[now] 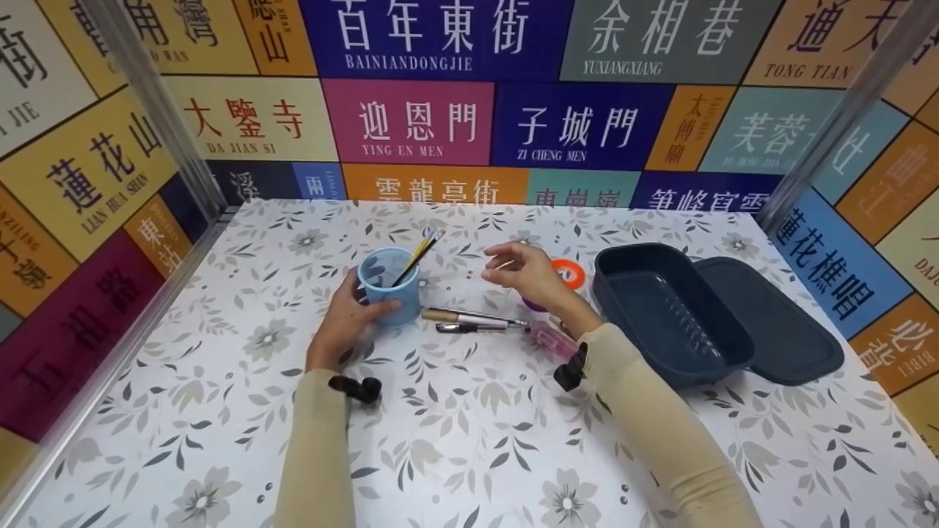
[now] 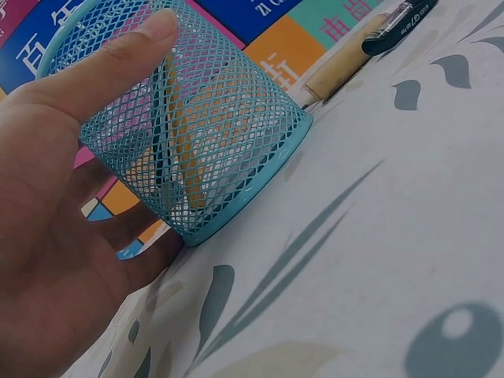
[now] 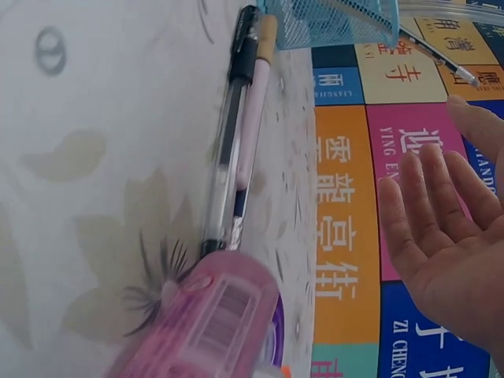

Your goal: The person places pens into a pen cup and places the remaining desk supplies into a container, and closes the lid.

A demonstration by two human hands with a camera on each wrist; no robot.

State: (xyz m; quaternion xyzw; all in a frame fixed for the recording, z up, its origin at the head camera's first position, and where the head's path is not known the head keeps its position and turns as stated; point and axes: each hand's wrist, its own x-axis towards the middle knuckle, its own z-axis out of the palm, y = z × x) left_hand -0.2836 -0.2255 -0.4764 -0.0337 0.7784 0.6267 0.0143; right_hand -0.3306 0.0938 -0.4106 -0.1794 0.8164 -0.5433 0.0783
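My left hand (image 1: 351, 319) holds a light blue mesh pen holder (image 1: 397, 304), its thumb across the near wall and fingers behind. The holder stands upright on the table in the head view. Several pencils (image 1: 423, 253) lean inside it, tips above the rim. My right hand (image 1: 527, 271) hovers to the right of the holder, fingers loosely extended with nothing in them. Between the hands lie a clear gel pen with a black cap (image 3: 246, 55) and a brush-like stick with a tan end and pale pink middle (image 3: 252, 118).
By the right wrist lies a pink bottle (image 1: 552, 339) with a label. Behind that forearm are an orange tape roll (image 1: 574, 273) and a partly hidden purple item (image 1: 530, 303). A dark blue box (image 1: 638, 323) stands right, beside its lid (image 1: 788, 330). Printed panels (image 1: 411, 121) rise behind the table.
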